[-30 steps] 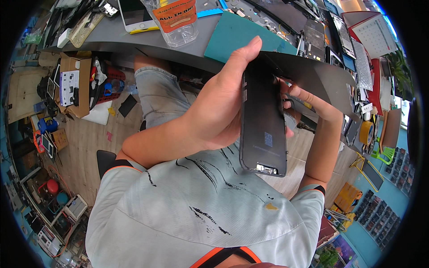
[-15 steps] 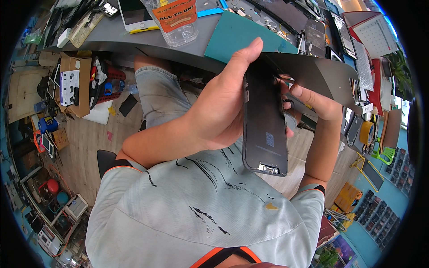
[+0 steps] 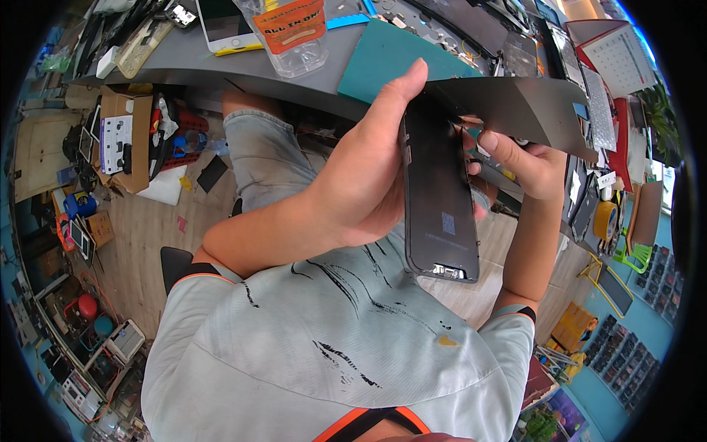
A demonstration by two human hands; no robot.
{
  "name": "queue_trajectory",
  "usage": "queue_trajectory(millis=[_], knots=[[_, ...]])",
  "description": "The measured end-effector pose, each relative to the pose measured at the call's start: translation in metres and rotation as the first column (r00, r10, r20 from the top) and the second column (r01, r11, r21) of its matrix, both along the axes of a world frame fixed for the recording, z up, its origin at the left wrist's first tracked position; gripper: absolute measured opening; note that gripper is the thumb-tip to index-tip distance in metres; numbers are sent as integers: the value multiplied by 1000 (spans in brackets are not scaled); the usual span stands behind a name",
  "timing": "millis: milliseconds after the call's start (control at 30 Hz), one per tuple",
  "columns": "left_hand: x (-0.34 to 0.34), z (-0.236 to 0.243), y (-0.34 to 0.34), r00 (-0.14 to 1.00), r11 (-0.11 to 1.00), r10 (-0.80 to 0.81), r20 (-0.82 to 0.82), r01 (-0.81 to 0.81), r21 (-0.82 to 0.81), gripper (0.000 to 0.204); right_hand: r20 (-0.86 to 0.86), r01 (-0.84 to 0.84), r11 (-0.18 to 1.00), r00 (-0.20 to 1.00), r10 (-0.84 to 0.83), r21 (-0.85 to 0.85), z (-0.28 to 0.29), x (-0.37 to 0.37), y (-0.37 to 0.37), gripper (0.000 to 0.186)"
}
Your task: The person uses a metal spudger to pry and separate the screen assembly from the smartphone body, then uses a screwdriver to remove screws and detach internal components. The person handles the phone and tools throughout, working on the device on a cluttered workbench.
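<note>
My left hand (image 3: 364,177) is closed around a black phone screen assembly (image 3: 440,191), its dark back facing me, a small square code low on it and a metal-coloured connector at its near end. The left thumb points away along the far left corner. From the screen's far end a thin, dark, glossy sheet (image 3: 515,107) stretches off to the right, bent at an angle. Beneath that sheet, my right hand (image 3: 534,166) has its thumb and fingers bent and closed on it; the sheet partly hides the fingertips. Several fingertips show along the screen's right edge.
Beyond my hands is a grey workbench (image 3: 177,70) with a teal mat (image 3: 390,55), a clear plastic container (image 3: 294,51) with an orange label, a white phone (image 3: 224,29) and scattered phone parts. An open cardboard box (image 3: 140,140) stands on the floor at left.
The screen's near end has swung slightly right and away from me. The dark sheet's outer part has shifted and its bend looks different. My right hand has turned a little.
</note>
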State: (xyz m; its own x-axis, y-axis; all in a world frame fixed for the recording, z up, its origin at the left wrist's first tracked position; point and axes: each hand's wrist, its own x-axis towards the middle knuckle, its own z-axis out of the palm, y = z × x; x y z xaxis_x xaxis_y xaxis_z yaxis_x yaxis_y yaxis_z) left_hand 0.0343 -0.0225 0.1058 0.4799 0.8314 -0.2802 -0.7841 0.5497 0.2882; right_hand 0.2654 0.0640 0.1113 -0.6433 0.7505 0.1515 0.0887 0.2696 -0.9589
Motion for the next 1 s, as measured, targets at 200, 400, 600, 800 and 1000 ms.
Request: queue_trajectory(millis=[200, 400, 600, 800, 1000], knots=[[-3, 0, 0, 996, 995, 92, -11, -92, -35, 69, 82, 138, 990, 987, -140, 32, 11, -8, -8, 35], [-13, 2, 2, 991, 992, 128, 25, -128, -23, 68, 304, 433, 901, 861, -407, -21, 28, 26, -14, 37], [-25, -20, 6, 976, 987, 123, 179, -140, 85, 70, 525, 272, 801, 636, -565, 533, 9, 15, -36, 43], [-27, -20, 20, 943, 993, 101, 317, -116, 30, 75, 490, 296, 664, 485, -724, 687, -13, 0, -48, 36], [-27, -21, 25, 942, 990, 107, 317, -130, 54, 74, 371, 260, 510, 437, -819, 820, -27, 1, -37, 29]])
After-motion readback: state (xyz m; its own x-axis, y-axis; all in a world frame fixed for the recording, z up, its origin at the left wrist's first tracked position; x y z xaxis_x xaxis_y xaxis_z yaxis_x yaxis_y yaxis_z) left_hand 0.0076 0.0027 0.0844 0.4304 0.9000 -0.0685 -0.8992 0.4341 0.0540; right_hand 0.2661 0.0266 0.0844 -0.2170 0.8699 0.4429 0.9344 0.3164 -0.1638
